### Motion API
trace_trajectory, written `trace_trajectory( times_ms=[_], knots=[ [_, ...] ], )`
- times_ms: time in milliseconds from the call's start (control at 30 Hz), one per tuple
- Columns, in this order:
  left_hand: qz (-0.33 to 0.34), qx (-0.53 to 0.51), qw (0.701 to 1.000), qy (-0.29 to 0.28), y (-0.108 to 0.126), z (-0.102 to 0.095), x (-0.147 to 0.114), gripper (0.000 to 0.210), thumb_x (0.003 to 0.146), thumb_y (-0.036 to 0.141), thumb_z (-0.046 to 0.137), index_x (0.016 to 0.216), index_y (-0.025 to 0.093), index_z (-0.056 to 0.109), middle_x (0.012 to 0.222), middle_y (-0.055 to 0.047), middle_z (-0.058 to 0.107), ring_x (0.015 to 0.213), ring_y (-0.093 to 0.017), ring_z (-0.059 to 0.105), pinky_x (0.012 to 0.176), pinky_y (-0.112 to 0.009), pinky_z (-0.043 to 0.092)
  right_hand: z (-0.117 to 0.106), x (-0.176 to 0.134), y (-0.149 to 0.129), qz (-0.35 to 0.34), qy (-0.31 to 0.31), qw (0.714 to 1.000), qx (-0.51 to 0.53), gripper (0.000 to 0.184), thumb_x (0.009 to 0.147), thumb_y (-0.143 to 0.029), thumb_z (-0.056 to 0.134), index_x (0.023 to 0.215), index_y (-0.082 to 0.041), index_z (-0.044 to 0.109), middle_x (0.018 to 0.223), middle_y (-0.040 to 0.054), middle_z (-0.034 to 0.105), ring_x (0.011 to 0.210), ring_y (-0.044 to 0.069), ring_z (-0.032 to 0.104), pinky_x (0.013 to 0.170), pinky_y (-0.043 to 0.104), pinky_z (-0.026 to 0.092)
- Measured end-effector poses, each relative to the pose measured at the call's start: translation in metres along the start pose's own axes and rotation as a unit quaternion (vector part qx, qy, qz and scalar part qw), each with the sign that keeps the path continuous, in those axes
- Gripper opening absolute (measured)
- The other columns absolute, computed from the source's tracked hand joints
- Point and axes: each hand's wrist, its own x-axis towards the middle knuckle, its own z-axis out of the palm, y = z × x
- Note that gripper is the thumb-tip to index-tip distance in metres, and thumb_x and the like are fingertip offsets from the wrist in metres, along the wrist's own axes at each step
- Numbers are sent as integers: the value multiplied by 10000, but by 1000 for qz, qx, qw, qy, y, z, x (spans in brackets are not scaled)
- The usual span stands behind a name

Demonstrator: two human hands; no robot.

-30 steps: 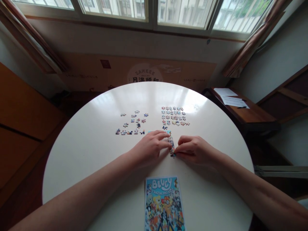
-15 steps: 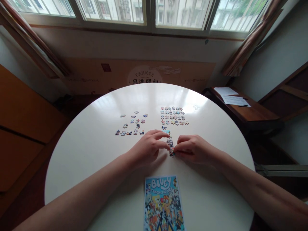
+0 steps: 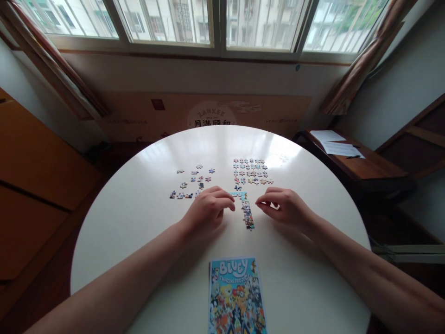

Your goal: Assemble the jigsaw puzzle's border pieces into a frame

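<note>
An assembled strip of jigsaw puzzle [image 3: 248,215] runs toward me on the white table, its far end meeting a short blue row [image 3: 239,194] that reaches left and is partly hidden by my left hand [image 3: 213,206]. That hand hovers left of the strip, fingers loosely bent and apart, with nothing in them. On the other side, my right hand [image 3: 283,204] is just off the strip. Its thumb and forefinger tips come together in a pinch, and no piece shows between them. A loose dark-blue piece [image 3: 238,188] lies just beyond the blue row.
Loose puzzle pieces lie in rows [image 3: 251,171] at the back right, and more are scattered [image 3: 193,179] at the back left. A Bluey picture sheet [image 3: 237,297] lies close to me on the round table [image 3: 114,222]. Papers rest on a wooden side table [image 3: 368,169].
Both hands have drawn away from the strip, the left to the left and the right up and to the right. The strip and blue row are now more exposed. The view has tilted slightly.
</note>
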Motion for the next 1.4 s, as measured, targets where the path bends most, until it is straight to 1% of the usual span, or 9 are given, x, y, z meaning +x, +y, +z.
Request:
trace_trajectory(
  times_ms=[133,233,367,533,767,1000,1233,1333,1400],
  knots=[
    [-34,4,999,0,-1,-3,-2,423,695,-48,385,740,206,720,825,-9,754,779,-164,664,710,-296,541,5,3,-1,23,42,999,-9,157,903,-240,638,856,-211,786,719,14,676,576,105,535,574,258,432],
    [-55,-3,998,-9,0,-3,-3,402,692,-35,383,710,203,706,778,-7,728,723,-144,665,673,-271,519,9,4,-1,33,63,997,-1,167,905,-246,631,853,-206,785,706,14,670,569,106,528,567,259,425],
    [-53,-23,998,-36,0,-5,-2,390,685,-35,379,694,200,690,759,2,722,682,-128,663,645,-248,499,14,6,2,45,80,996,16,152,896,-243,643,861,-199,785,689,14,662,571,113,530,581,267,435],
    [-41,-33,997,-54,-1,-7,-1,391,684,-36,379,708,199,692,774,4,723,675,-120,660,643,-238,488,21,9,3,54,85,994,40,143,890,-237,651,862,-197,786,683,12,662,578,117,528,592,271,440],
    [-43,-45,996,-59,-3,-6,1,388,663,-39,372,690,195,680,754,8,699,630,-104,624,616,-226,458,24,8,5,53,95,993,39,146,894,-226,639,882,-196,782,711,16,680,600,123,540,616,276,442],
    [-54,-51,996,-59,-3,-3,1,345,660,-14,390,658,192,666,725,3,688,626,-104,604,619,-215,443,27,7,-1,56,83,995,-29,157,894,-194,620,882,-199,776,733,23,668,636,134,556,662,271,438],
    [-60,-56,995,-60,-5,2,1,275,646,-7,413,605,182,608,678,6,639,606,-106,567,604,-216,418,27,8,-2,81,84,992,-42,140,879,-190,621,863,-200,760,751,29,674,661,149,565,697,277,425],
    [-66,-63,993,-68,-3,4,1,235,612,-10,422,567,177,555,627,10,579,578,-108,515,580,-216,397,28,16,-1,109,104,988,-26,148,892,-228,597,851,-194,735,741,30,673,668,160,575,706,282,430],
    [-77,-63,993,-66,-2,5,2,221,611,-3,424,551,178,535,607,8,558,570,-112,495,572,-219,393,31,24,-1,138,128,982,-10,193,922,-284,561,837,-189,706,711,26,658,638,164,570,675,285,425]
  ],
)
